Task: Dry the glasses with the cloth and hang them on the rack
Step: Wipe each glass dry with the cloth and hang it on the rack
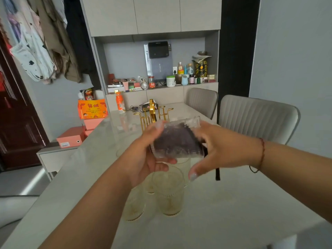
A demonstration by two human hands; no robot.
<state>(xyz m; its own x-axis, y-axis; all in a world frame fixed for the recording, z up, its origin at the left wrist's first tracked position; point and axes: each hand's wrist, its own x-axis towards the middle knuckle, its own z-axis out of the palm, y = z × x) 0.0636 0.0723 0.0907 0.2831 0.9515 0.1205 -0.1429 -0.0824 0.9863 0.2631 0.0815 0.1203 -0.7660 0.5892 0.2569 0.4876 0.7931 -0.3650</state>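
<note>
I hold a clear glass [186,126] tilted in the air above the table. A dark cloth [177,141] is stuffed inside it. My left hand [143,155] grips the glass from the left, thumb on its upper side. My right hand [219,150] holds the cloth at the glass's mouth on the right, and a dark strip of cloth hangs below this hand. Several more clear glasses [168,191] stand on the table under my hands. The gold rack [152,112] stands empty farther back on the table.
The pale table [233,203] runs from me to the back cabinet. An orange bottle [120,103], keys and a tissue box sit at its far end. Two grey chairs [256,114] stand on the right. Orange boxes [71,137] lie on a low unit at the left.
</note>
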